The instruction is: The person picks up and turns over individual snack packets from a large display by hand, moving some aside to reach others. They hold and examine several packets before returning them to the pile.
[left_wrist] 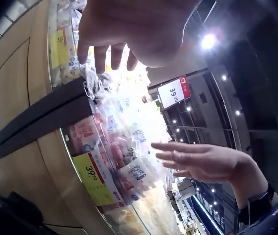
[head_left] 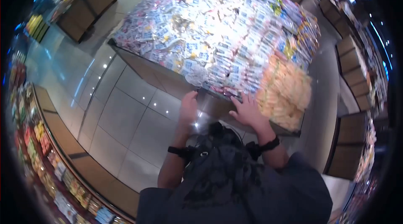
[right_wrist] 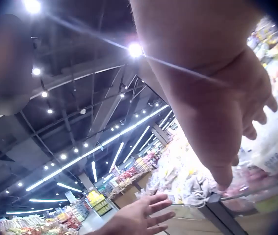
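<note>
My left hand [head_left: 189, 105] hovers just in front of the display bin's edge, fingers extended and holding nothing. Right of it, my right hand [head_left: 248, 111] reaches over the bin's front rim with its fingers spread, close over the packets. A crumpled grey-white cloth-like bundle [head_left: 196, 75] lies on the rim, just beyond the left fingertips; it also shows in the left wrist view as a knotted grey bundle [left_wrist: 97, 84]. Heaped white and blue plastic packets [head_left: 189, 47] fill most of the bin. Orange-yellow packets [head_left: 285, 91] are piled at the right corner, beside the right hand.
Price cards stand at the bin, one yellow-green card [left_wrist: 97, 178] on its front and a white-and-red sign [left_wrist: 173, 92] above the packets. Shelves of packaged goods [head_left: 46, 144] run along the left. More wooden counters [head_left: 348, 144] stand at right. Grey tiled floor [head_left: 121, 110] lies between.
</note>
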The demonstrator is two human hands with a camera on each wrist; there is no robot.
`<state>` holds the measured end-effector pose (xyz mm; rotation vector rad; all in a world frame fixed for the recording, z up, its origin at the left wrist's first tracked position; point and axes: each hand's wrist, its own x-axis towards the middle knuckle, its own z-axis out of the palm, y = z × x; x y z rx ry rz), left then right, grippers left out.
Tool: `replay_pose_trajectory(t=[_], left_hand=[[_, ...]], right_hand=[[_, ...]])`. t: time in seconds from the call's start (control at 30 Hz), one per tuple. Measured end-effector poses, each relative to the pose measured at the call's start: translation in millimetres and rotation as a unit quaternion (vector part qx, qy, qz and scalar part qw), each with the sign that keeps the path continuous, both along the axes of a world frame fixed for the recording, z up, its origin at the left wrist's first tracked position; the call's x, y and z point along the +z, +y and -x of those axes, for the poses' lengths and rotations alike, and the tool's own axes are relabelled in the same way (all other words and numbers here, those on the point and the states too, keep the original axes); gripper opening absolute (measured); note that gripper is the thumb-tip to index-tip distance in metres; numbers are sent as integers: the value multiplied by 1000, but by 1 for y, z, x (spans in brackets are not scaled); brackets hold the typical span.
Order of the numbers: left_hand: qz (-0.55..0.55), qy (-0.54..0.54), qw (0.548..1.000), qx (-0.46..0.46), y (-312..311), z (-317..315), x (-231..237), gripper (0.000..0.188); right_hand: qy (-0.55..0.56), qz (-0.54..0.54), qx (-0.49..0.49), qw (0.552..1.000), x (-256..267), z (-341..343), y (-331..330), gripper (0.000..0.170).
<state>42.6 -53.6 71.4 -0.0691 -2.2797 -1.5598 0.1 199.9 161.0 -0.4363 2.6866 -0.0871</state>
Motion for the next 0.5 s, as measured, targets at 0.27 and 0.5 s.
replay_pose_trajectory(t=[0.27, 0.5], left_hand=[[38, -92, 995, -3, -46, 46, -10, 34], [159, -124, 978, 51, -78, 122, -40, 50]], right_hand=[[26, 40, 36, 998, -10, -14, 18, 58], [36, 172, 78, 981, 19, 28, -21, 54]])
